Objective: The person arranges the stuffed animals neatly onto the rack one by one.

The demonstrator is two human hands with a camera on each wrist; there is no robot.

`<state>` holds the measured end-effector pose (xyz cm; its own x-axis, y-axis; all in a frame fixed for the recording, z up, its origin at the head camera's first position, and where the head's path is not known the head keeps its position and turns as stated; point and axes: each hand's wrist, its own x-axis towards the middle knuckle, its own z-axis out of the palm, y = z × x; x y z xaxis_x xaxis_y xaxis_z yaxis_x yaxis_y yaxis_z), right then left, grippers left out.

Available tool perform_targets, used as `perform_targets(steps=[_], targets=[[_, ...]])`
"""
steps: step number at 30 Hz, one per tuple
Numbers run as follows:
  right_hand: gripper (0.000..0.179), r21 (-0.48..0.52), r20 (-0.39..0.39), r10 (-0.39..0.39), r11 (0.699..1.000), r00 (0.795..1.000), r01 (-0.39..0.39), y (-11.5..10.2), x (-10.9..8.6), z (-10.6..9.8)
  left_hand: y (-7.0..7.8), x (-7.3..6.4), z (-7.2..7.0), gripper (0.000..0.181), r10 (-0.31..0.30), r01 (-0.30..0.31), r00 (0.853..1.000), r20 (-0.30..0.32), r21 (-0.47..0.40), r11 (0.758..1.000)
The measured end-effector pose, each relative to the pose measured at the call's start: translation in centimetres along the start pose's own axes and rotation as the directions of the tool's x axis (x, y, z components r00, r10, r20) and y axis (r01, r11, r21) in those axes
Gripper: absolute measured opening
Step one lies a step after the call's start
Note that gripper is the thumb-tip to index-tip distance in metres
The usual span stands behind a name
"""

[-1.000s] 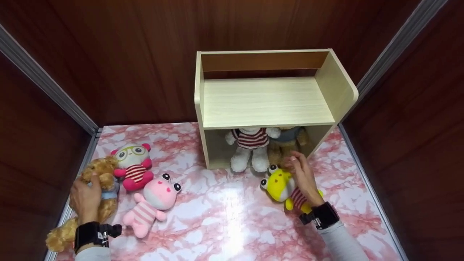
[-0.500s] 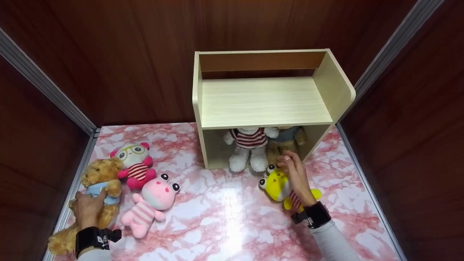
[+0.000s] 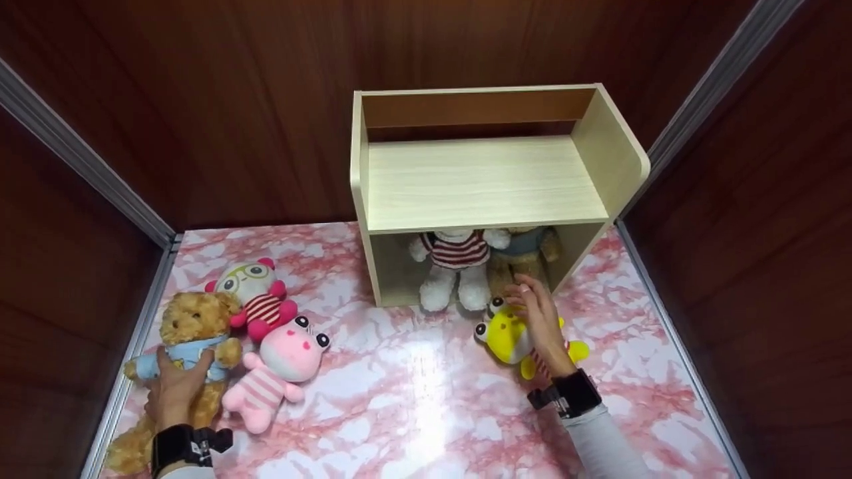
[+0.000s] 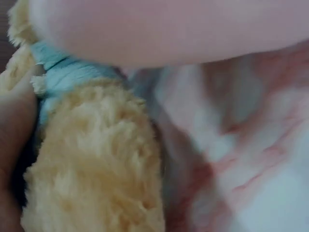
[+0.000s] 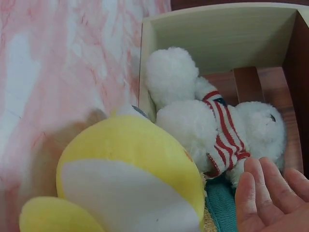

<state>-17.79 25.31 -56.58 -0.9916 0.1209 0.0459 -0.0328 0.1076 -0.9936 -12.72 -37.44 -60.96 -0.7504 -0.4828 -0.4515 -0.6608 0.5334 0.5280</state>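
On the left of the head view, my left hand (image 3: 174,392) grips a brown teddy bear (image 3: 194,316) in a blue top around its middle. Its fur (image 4: 96,159) fills much of the left wrist view, with a finger along the blue cloth. My right hand (image 3: 542,326), fingers extended, is over a yellow frog plush toy (image 3: 504,336) lying in front of the shelf. Palm and fingertips show in the right wrist view beside the frog's head (image 5: 130,166). Inside the shelf's lower compartment sit a white plush toy (image 3: 459,256) in a striped top and another brown bear (image 3: 526,247).
A pale wooden shelf unit (image 3: 486,179) stands at the back. Right of the held bear lie a pink frog plush (image 3: 291,349) and a panda plush (image 3: 263,309) with glasses. Dark wooden walls (image 3: 266,120) surround the marbled pink surface (image 3: 386,392).
My left hand has shifted its grip from the bear's upper body to its middle, and the bear has moved slightly right, nudging the panda. The right hand has drifted slightly left over the yellow frog.
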Motion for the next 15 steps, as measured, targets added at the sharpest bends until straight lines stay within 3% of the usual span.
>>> perform_targets(steps=[3, 7, 12, 15], targets=[[0.049, -0.005, 0.009, -0.010, 1.000, 1.000, 0.010, -0.3, 0.1, -0.2, 0.1, -0.4, 0.9, 0.112, 0.027, -0.035, 0.990, -0.139, -0.051, 0.998], [0.048, -0.016, 0.008, -0.038, 0.999, 0.999, 0.038, -0.6, 0.1, -0.4, 0.1, -1.1, 1.7, 0.102, 0.047, -0.087, 0.950, -0.309, -0.116, 0.989], [0.047, -0.029, 0.000, -0.063, 0.998, 0.998, 0.063, -0.8, -0.2, -0.5, 0.4, -2.2, 1.4, 0.098, 0.064, -0.150, 0.903, -0.426, -0.170, 0.974], [0.047, -0.028, 0.001, -0.060, 0.998, 0.998, 0.060, -0.9, -0.4, -0.5, 1.5, -3.1, 0.9, 0.097, 0.086, -0.204, 0.867, -0.490, -0.192, 0.960]])
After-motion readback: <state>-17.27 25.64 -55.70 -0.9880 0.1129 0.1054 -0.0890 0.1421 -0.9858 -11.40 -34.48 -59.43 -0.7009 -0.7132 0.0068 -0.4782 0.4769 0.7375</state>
